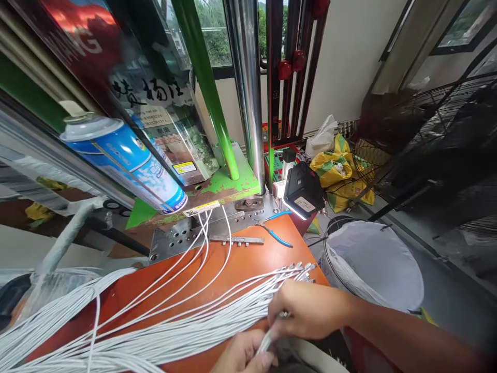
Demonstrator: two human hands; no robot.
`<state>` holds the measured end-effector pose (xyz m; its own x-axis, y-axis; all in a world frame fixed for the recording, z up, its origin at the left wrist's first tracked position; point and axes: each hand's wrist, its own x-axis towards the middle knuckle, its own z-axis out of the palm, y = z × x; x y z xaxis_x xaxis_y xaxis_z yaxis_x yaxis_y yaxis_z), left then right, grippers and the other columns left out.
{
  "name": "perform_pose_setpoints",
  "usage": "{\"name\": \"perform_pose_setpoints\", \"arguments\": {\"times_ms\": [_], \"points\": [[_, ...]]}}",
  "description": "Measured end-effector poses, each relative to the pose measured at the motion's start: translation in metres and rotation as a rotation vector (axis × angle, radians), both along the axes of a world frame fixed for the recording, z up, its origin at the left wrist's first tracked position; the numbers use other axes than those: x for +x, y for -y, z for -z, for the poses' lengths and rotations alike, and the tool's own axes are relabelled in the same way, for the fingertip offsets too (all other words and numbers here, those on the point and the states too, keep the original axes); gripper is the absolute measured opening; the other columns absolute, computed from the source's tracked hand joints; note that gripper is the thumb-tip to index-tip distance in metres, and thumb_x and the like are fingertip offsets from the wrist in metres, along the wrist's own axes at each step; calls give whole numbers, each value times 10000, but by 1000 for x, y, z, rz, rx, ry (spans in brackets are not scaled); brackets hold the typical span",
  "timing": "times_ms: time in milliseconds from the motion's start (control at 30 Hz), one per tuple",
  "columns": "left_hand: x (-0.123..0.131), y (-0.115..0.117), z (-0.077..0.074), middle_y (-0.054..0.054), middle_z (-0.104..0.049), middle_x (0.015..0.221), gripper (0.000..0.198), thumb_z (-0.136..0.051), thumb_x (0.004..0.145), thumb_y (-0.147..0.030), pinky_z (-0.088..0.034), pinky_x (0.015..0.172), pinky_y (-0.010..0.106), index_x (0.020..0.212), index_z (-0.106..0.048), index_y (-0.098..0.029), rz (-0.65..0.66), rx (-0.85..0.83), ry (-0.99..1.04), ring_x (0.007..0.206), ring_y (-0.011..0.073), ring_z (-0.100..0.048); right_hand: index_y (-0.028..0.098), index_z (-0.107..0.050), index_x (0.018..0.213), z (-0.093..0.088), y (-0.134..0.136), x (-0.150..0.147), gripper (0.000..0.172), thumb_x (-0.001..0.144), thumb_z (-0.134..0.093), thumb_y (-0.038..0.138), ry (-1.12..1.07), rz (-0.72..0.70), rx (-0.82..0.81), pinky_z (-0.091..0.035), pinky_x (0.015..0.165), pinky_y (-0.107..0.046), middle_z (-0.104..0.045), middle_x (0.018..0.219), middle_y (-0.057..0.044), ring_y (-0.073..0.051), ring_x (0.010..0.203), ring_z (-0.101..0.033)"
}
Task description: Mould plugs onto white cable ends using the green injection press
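Observation:
A thick bundle of thin white cables [155, 331] lies across the orange table [248, 259], their metal-tipped ends [298, 270] fanned out at the right. My right hand [306, 308] comes in from the right and pinches a cable close to those ends. My left hand [244, 355] at the bottom edge is closed round a few white cables just below the right hand. Three more cables [202, 243] run up into the metal die plate [209, 228] of the green press [229, 181].
A blue spray can [124, 160] lies tilted on the press at the left. Blue-handled pliers [275, 230] and a black lamp [303, 191] sit at the table's far edge. A bin lined with a white bag [373, 264] stands right of the table, yellow bags [341, 171] behind it.

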<state>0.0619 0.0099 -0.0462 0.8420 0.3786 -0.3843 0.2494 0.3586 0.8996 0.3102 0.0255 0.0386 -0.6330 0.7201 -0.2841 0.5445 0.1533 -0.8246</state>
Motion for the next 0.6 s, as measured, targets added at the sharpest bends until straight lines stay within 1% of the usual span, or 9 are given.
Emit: {"name": "perform_pose_setpoints", "arguments": {"times_ms": [67, 133, 200, 267, 333, 400, 467, 500, 600], "points": [[9, -1, 7, -29, -497, 563, 677, -594, 865, -855, -222, 472, 221, 923, -602, -181, -60, -134, -25, 453, 81, -352, 175, -717, 854, 5, -1, -4, 121, 965, -698, 220, 1, 188, 15, -375, 627, -217, -705, 795, 17, -108, 700, -587], [17, -9, 1, -26, -543, 558, 597, -610, 918, -780, -221, 426, 217, 977, -602, -186, -123, -229, -46, 397, 82, -375, 172, -708, 883, 7, -6, -9, 164, 1005, -655, 269, -23, 273, 33, -404, 654, -228, -707, 815, 5, -121, 730, -607], [26, -22, -14, -14, -572, 594, 508, -595, 983, -689, -239, 415, 212, 958, -605, -182, -219, -259, -30, 395, 78, -417, 177, -706, 1059, 9, -14, -15, 209, 1055, -592, 352, -94, 355, 71, -475, 767, -253, -737, 994, -34, -157, 891, -658], [35, -43, -33, -21, -529, 592, 500, -618, 992, -644, -212, 418, 201, 855, -595, -163, -318, -212, -4, 411, 52, -385, 186, -644, 1276, 15, -26, -21, 313, 1108, -492, 401, -170, 427, 150, -507, 910, -298, -710, 1226, -74, -187, 1082, -653], [42, -69, -48, -55, -451, 578, 503, -702, 943, -623, -148, 421, 190, 822, -585, -149, -399, -166, -3, 429, 25, -273, 194, -595, 1353, 27, -42, -24, 370, 1153, -367, 407, -233, 490, 244, -515, 957, -321, -688, 1281, -77, -187, 1122, -641], [44, -95, -55, -92, -390, 573, 495, -765, 887, -618, -111, 417, 184, 917, -602, -152, -448, -167, -11, 439, 23, -187, 172, -607, 1311, 43, -59, -25, 372, 1163, -305, 329, -197, 599, 383, -515, 967, -346, -694, 1222, -87, -197, 1091, -637], [43, -117, -51, -110, -371, 571, 517, -779, 861, -624, -105, 406, 178, 1000, -606, -158, -481, -137, -34, 428, 25, -170, 143, -628, 1264, 59, -73, -26, 301, 1127, -380, 245, -3, 675, 543, -499, 978, -401, -679, 1182, -119, -244, 1089, -605], [41, -124, -47, -104, -398, 576, 520, -771, 861, -629, -135, 402, 172, 1001, -608, -156, -498, -83, -52, 418, 25, -210, 140, -649, 1220, 65, -78, -27, 256, 1098, -436, 214, 126, 656, 592, -494, 962, -420, -670, 1158, -129, -268, 1081, -586], [38, -132, -29, -22, -579, 634, 509, -741, 870, -636, -382, 466, 185, 878, -614, -144, -514, 150, -126, 471, 74, -506, 168, -676, 977, 75, -83, -28, 185, 1054, -508, 180, 398, 517, 604, -481, 861, -401, -645, 1014, -113, -282, 999, -554]]}}
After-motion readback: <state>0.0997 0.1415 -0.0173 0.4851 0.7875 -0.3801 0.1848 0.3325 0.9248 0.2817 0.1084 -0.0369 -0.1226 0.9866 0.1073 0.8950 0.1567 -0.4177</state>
